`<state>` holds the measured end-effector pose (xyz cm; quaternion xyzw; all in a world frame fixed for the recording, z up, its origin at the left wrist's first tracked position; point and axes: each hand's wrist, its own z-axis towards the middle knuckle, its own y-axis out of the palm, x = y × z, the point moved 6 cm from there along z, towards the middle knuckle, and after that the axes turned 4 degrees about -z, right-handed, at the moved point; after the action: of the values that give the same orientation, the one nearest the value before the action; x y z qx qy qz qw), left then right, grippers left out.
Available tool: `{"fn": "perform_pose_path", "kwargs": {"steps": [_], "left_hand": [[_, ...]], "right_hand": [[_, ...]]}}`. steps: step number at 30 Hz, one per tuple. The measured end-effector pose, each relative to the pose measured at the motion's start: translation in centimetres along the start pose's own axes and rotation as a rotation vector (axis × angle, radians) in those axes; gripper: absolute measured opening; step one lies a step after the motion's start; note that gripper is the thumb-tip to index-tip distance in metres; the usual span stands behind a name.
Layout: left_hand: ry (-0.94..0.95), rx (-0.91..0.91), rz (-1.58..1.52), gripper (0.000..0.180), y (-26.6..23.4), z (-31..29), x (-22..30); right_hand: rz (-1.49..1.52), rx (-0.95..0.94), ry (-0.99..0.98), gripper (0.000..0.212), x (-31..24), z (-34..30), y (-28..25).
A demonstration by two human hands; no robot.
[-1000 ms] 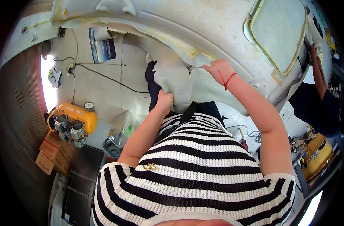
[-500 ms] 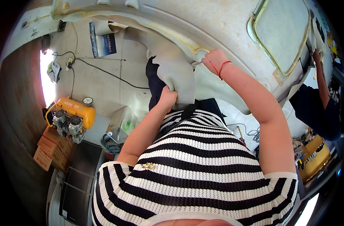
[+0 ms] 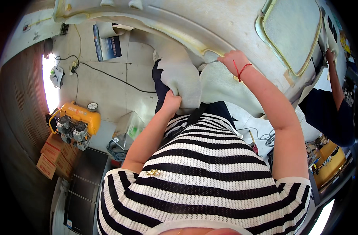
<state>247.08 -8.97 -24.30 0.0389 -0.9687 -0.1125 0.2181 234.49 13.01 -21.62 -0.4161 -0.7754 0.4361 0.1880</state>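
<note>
Both hands, left hand point(image 3: 172, 102) and right hand point(image 3: 233, 60), grip loose beige fabric point(image 3: 187, 80) over a tiled floor point(image 3: 112, 90).

You get bright, even daylight, with blown-out glare from the opening point(image 3: 49, 88) at nine o'clock. Fisheye bending and a black rim crowd every edge; focus stays sharp.

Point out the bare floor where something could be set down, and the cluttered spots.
Bare tiles lie between the black cable and the yellow compressor, left of the left hand gripping the pale fabric sheet. Crowded: lower left, around the compressor, cardboard boxes and clear bin; the right hand side, with another person.
</note>
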Motion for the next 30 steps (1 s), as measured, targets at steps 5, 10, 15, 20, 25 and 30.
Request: {"fn": "perform_pose_path", "kwargs": {"steps": [5, 10, 15, 20, 25, 30], "left_hand": [[0.000, -0.011, 0.045, 0.052, 0.3, 0.5, -0.6], [0.004, 0.006, -0.004, 0.052, -0.1, 0.3, -0.3], [0.004, -0.003, 0.053, 0.052, -0.1, 0.1, -0.1], [0.020, 0.015, 0.038, 0.051, -0.4, 0.1, -0.2], [-0.014, 0.025, 0.075, 0.052, -0.2, 0.4, -0.3], [0.012, 0.061, 0.057, 0.054, -1.4, 0.7, -0.8]], "right_hand": [[-0.108, -0.092, 0.018, 0.014, -0.5, 1.2, 1.4], [-0.007, 0.016, 0.056, 0.015, 0.2, -0.9, 0.8], [0.002, 0.057, 0.111, 0.015, 0.0, -2.1, 0.5], [0.023, -0.052, 0.186, 0.016, -0.5, -1.4, 1.7], [-0.067, -0.160, 0.220, 0.017, -2.8, 0.3, 2.1], [0.105, -0.143, 0.296, 0.019, -0.6, -1.9, 3.3]]}}
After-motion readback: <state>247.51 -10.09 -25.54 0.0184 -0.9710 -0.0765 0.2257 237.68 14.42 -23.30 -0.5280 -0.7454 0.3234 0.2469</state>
